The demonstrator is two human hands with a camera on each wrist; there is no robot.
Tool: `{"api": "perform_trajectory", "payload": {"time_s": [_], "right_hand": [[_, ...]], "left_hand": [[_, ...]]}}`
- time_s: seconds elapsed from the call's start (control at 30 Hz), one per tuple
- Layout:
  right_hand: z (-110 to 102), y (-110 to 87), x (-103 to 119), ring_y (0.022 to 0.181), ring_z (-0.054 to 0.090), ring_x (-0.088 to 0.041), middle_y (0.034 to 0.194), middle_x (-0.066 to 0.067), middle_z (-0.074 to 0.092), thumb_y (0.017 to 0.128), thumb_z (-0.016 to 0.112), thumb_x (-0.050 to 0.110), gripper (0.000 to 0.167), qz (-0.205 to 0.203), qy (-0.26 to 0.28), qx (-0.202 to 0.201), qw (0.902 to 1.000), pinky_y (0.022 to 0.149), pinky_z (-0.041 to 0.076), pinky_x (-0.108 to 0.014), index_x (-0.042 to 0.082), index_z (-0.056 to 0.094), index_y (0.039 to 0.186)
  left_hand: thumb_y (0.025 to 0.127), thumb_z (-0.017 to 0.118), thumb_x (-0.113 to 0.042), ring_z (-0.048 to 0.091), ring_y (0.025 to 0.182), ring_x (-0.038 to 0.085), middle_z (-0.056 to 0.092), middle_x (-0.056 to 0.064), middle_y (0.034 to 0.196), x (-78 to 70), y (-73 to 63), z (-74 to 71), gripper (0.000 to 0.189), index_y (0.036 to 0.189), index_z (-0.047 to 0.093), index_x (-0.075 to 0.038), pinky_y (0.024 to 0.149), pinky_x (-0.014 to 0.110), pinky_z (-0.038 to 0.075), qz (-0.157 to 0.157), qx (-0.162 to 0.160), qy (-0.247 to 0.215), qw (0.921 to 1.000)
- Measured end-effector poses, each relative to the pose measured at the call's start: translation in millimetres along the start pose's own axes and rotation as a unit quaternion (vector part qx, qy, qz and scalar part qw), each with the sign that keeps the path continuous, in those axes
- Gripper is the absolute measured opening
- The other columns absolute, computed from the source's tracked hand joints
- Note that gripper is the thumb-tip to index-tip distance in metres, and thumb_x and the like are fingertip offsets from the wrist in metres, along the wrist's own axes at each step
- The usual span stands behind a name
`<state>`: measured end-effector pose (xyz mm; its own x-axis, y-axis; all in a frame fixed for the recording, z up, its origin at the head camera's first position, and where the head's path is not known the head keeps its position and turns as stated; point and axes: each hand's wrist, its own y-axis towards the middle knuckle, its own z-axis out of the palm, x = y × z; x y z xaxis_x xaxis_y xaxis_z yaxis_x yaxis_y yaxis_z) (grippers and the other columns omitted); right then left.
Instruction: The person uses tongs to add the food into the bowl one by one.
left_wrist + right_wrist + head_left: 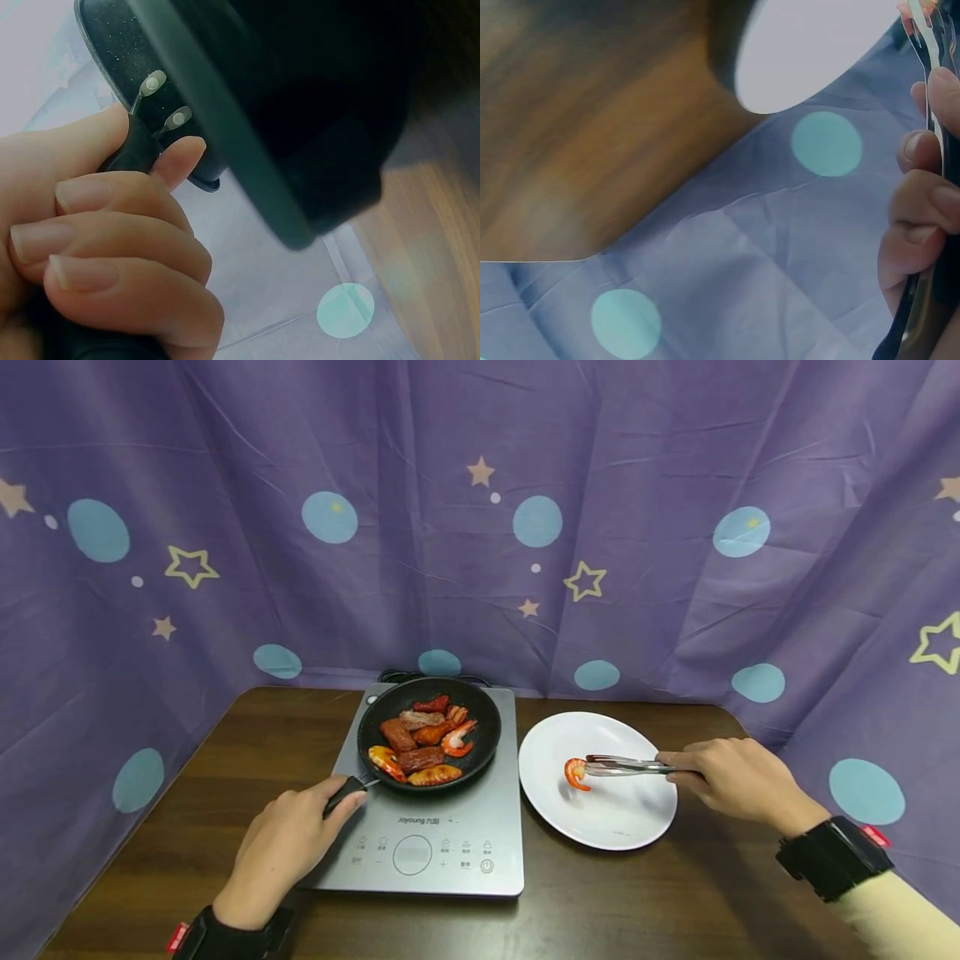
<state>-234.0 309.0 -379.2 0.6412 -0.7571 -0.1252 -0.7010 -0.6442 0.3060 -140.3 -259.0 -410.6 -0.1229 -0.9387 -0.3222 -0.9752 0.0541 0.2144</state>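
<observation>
My left hand [288, 835] grips the black handle [345, 796] of a frying pan [486, 714]; in the left wrist view its fingers [135, 244] curl round the handle. Brown meat pieces [398, 735], a shrimp [458, 740] and glazed wing-like pieces [435, 775] lie in the pan, which sits over an induction cooktop [480, 827]. To the right, my right hand [738, 777] holds metal tongs [626, 767]. Their tips pinch an orange shrimp [575, 773] over a white plate [585, 822]. The right wrist view shows the fingers wrapped round the tongs [930, 292].
The cooktop and plate stand side by side on a dark wooden table [592, 902]. A purple curtain [420, 568] with stars and dots hangs right behind the table and along its sides. A black cable [397, 677] lies behind the pan.
</observation>
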Motion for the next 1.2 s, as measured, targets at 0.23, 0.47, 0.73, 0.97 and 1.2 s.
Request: {"api": "perform_trajectory", "payload": {"time_s": [0.23,0.47,0.73,0.97,1.2], "right_hand": [[-8.2,25.7,11.4,0.063,0.051,0.001,0.093,0.018,0.075,0.091,0.083,0.031,0.030,-0.022,-0.005,-0.037,0.9991,0.052,0.042,-0.027,0.028,0.083,0.121],[-28.6,72.5,36.1,0.059,0.051,-0.002,0.087,0.018,0.071,0.095,0.081,0.032,0.027,-0.053,0.003,-0.053,0.9972,0.051,0.043,-0.030,0.032,0.081,0.121],[-46.2,126.2,64.7,0.053,0.050,-0.012,0.072,0.010,0.060,0.096,0.080,0.032,0.023,-0.111,-0.026,-0.042,0.9926,0.047,0.045,-0.037,0.032,0.081,0.119],[-57.6,164.5,81.6,0.056,0.059,-0.021,0.080,0.003,0.076,0.095,0.078,0.032,0.021,-0.121,-0.056,0.007,0.9910,0.046,0.045,-0.043,0.036,0.083,0.115],[-69.9,191.2,100.2,0.060,0.062,-0.018,0.081,0.008,0.075,0.092,0.082,0.034,0.016,-0.122,-0.088,0.094,0.9842,0.051,0.050,-0.043,0.040,0.084,0.106]], "left_hand": [[0.103,0.069,-0.048,0.076,0.083,0.042,0.077,0.025,0.112,0.7,1.0,1.1,0.053,0.133,0.073,-0.005,0.056,0.052,0.055,-0.001,0.003,0.000,1.0000],[0.103,0.068,-0.050,0.076,0.084,0.043,0.077,0.026,0.112,2.1,0.8,1.2,0.055,0.134,0.072,-0.005,0.057,0.053,0.055,-0.004,0.004,-0.001,1.0000],[0.104,0.066,-0.052,0.076,0.089,0.045,0.076,0.026,0.114,1.4,2.3,0.5,0.057,0.136,0.072,-0.005,0.059,0.055,0.056,-0.004,0.012,-0.001,0.9999],[0.104,0.066,-0.052,0.076,0.090,0.046,0.076,0.026,0.115,1.8,2.3,0.5,0.057,0.137,0.071,-0.006,0.060,0.056,0.056,-0.010,0.018,-0.001,0.9998],[0.104,0.066,-0.053,0.076,0.092,0.046,0.076,0.026,0.115,1.5,2.4,0.7,0.057,0.136,0.072,-0.006,0.061,0.057,0.056,-0.012,0.016,-0.002,0.9998]]}}
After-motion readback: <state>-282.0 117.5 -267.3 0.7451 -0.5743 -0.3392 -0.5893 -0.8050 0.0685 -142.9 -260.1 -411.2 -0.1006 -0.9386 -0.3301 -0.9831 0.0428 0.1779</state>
